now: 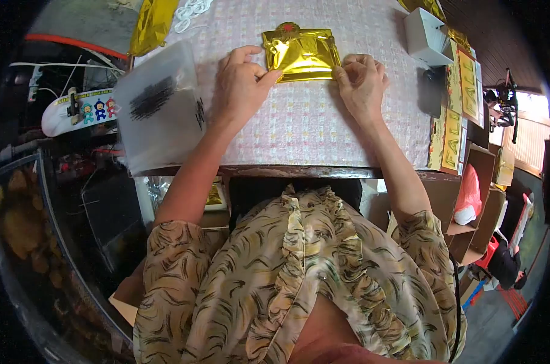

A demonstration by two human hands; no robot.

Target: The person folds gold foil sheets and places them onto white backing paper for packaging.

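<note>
A shiny gold foil packet (303, 53) lies on the checked tablecloth in front of me, its lower edge folded into a straight band. A round gold and red piece (288, 28) shows at its upper edge. My left hand (244, 79) grips the packet's left side, thumb on the lower left corner and index finger bent beside the edge. At the lower right corner, my right hand (361, 84) pinches the packet with the thumb against curled fingers.
A clear plastic bag stack (159, 109) with black marks lies at left. White string (193, 12) and gold foil (152, 25) sit behind. At right are a white box (429, 36), a dark object (433, 91) and printed gold cards (452, 139). The table's front edge (299, 172) is near my body.
</note>
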